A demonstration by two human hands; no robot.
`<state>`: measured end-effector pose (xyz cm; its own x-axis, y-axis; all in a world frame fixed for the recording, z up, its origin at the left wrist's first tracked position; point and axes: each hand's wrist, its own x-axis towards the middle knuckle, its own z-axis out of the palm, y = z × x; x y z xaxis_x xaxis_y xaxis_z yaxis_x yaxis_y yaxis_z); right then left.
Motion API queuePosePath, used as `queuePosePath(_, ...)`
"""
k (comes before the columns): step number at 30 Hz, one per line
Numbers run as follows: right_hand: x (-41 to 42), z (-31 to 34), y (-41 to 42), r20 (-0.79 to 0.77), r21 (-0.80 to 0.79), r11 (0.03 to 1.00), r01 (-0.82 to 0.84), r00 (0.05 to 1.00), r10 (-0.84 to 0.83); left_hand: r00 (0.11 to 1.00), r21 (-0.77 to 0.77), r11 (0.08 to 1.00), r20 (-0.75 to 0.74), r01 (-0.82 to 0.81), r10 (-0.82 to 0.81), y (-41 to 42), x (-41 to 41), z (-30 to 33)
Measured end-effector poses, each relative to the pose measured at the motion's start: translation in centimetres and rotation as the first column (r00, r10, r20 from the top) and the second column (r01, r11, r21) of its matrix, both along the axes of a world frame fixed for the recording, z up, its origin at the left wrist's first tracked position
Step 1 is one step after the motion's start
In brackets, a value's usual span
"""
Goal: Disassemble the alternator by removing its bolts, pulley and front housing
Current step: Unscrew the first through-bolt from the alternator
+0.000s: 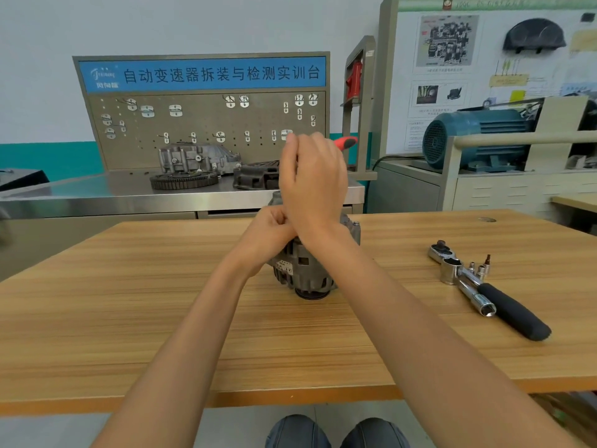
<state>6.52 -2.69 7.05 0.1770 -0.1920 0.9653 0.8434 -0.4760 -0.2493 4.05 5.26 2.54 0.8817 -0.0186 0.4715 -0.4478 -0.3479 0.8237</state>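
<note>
The grey alternator point(303, 273) stands upright in the middle of the wooden table point(129, 318), its dark round end down on the wood. My left hand point(271, 227) has its fingers curled on the alternator's upper left edge. My right hand point(313, 182) is raised over the top of the alternator, fingers curled round a red-handled tool point(346, 142) whose handle end sticks out to the right of the fist. The tool's tip and the alternator's top face are hidden behind my hands.
A ratchet wrench with a black grip point(494, 295), a chrome socket point(450, 270) and several small bits point(481, 268) lie on the table at the right. Behind stands a steel bench point(97, 195) with gearbox parts point(197, 160) and a pegboard. A blue motor point(475, 137) sits far right.
</note>
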Motion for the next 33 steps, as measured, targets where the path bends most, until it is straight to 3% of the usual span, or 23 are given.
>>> queuePosePath(3,0.0,0.6,-0.2,-0.047,-0.026,1.0,-0.003,0.999,0.002,1.0,0.033,0.999,-0.006,0.013,-0.012,-0.3,0.1,0.5)
queuePosePath(6,0.7,1.3,-1.1,-0.21,0.051,0.946,-0.321,0.922,0.324,0.995,0.093,0.991,-0.035,0.099,-0.096,-0.5,0.0,1.6)
queuePosePath(7,1.0,1.5,-1.3,-0.284,0.161,0.869,-0.468,0.821,0.495,0.991,0.092,0.987,-0.049,0.13,-0.125,-0.5,-0.1,1.7)
queuePosePath(9,1.5,2.1,-1.7,-0.368,0.418,0.644,-0.64,0.529,0.765,0.98,0.068,0.98,-0.074,0.188,-0.183,-0.5,-0.2,1.7)
queuePosePath(11,2.1,2.5,-2.3,-0.352,0.562,0.484,-0.671,0.335,0.874,0.973,0.026,0.976,-0.086,0.215,-0.212,-0.5,-0.2,1.4)
queuePosePath(12,2.2,2.6,-2.4,-0.332,0.589,0.438,-0.679,0.291,0.897,0.974,0.013,0.977,-0.085,0.214,-0.212,-0.5,-0.2,1.2)
queuePosePath(13,2.2,2.6,-2.3,-0.321,0.587,0.433,-0.684,0.294,0.9,0.975,0.006,0.978,-0.077,0.208,-0.207,-0.5,-0.2,1.1)
queuePosePath(14,2.0,2.5,-2.2,-0.327,0.55,0.486,-0.679,0.36,0.874,0.978,-0.001,0.98,-0.063,0.2,-0.2,-0.6,-0.2,1.0)
queuePosePath(16,1.4,1.7,-1.6,-0.328,0.359,0.726,-0.587,0.649,0.686,0.984,-0.027,0.984,-0.03,0.174,-0.175,-0.7,-0.1,0.6)
queuePosePath(18,0.8,0.9,-1.1,-0.18,0.142,0.925,-0.352,0.91,0.374,0.987,-0.055,0.985,-0.003,0.161,-0.161,-0.8,-0.2,0.4)
queuePosePath(19,0.6,0.8,-1.0,-0.105,0.086,0.968,-0.237,0.964,0.245,0.988,-0.062,0.986,0.006,0.158,-0.157,-0.8,-0.2,0.3)
queuePosePath(21,0.4,1.1,-1.0,-0.09,0.036,0.989,-0.141,0.985,0.144,0.989,-0.074,0.986,0.014,0.151,-0.15,-0.8,-0.2,0.1)
queuePosePath(22,0.5,1.3,-1.1,-0.138,0.017,0.986,-0.166,0.976,0.167,0.989,-0.077,0.986,0.014,0.147,-0.147,-0.9,-0.3,0.1)
queuePosePath(24,0.7,1.7,-1.3,-0.27,0.077,0.928,-0.366,0.888,0.373,0.99,-0.075,0.987,0.002,0.143,-0.143,-1.0,-0.2,0.2)
queuePosePath(25,0.8,1.8,-1.3,-0.328,0.17,0.852,-0.494,0.787,0.522,0.989,-0.073,0.987,-0.011,0.146,-0.147,-1.0,-0.3,0.3)
queuePosePath(27,1.0,2.3,-1.6,-0.398,0.384,0.625,-0.68,0.489,0.776,0.984,-0.069,0.983,-0.037,0.172,-0.175,-0.9,-0.5,0.5)
queuePosePath(29,1.2,2.7,-2.0,-0.393,0.504,0.414,-0.758,0.225,0.891,0.981,-0.063,0.981,-0.053,0.182,-0.186,-0.8,-0.4,0.5)
queuePosePath(30,1.2,2.7,-2.1,-0.377,0.53,0.363,-0.766,0.17,0.91,0.982,-0.063,0.983,-0.057,0.175,-0.178,-0.8,-0.5,0.5)
queuePosePath(31,1.2,2.7,-2.1,-0.368,0.538,0.359,-0.763,0.171,0.914,0.984,-0.067,0.984,-0.056,0.166,-0.17,-0.9,-0.5,0.5)
queuePosePath(33,0.9,2.4,-1.6,-0.364,0.481,0.482,-0.732,0.333,0.87,0.988,-0.074,0.986,-0.039,0.147,-0.15,-1.0,-0.5,0.3)
